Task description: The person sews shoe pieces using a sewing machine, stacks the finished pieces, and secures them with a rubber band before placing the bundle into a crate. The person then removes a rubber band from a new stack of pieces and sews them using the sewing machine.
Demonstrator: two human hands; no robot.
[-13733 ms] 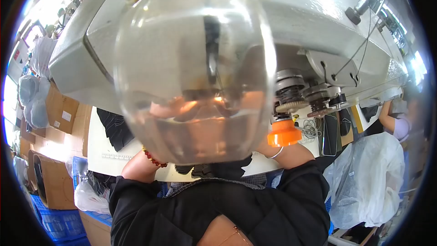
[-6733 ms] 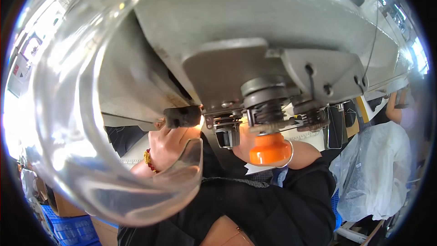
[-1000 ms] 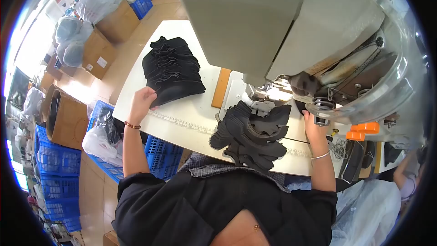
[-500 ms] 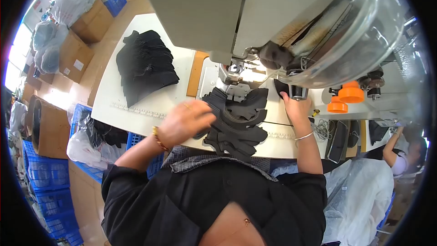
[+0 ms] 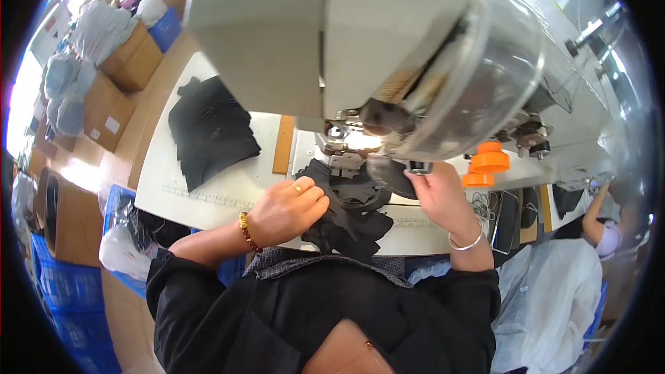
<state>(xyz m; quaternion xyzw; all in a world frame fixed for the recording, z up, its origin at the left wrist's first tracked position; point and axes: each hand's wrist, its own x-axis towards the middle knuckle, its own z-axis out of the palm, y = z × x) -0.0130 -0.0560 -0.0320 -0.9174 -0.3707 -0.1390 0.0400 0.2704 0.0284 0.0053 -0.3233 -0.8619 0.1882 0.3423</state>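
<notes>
A sewing machine (image 5: 258, 34) rises over the worktable (image 5: 225, 197), its lamp lit near the needle area. Black fabric pieces (image 5: 353, 218) lie in a loose, overlapping pile before the presser foot (image 5: 344, 161). At the pile's left edge is my left hand (image 5: 287, 211), its fingers curled closed and their tips hidden, so what they grip does not show. My right hand (image 5: 440, 195) pinches a curved black fabric piece (image 5: 389, 176) with a finely ribbed surface, just right of the presser foot and partly under the machine's clear cover (image 5: 478, 90).
A second stack of black fabric pieces (image 5: 211, 131) lies on the table's left. Orange knobs (image 5: 490, 158) sit on the machine at right. Blue crates (image 5: 73, 284) and cardboard boxes (image 5: 107, 111) stand on the floor at left. Another person's arm (image 5: 594, 211) shows at far right.
My right hand has brought the curved fabric piece leftward, out toward the presser foot. My left hand has curled its fingers and settled lower at the pile's edge. The camera view has shifted.
</notes>
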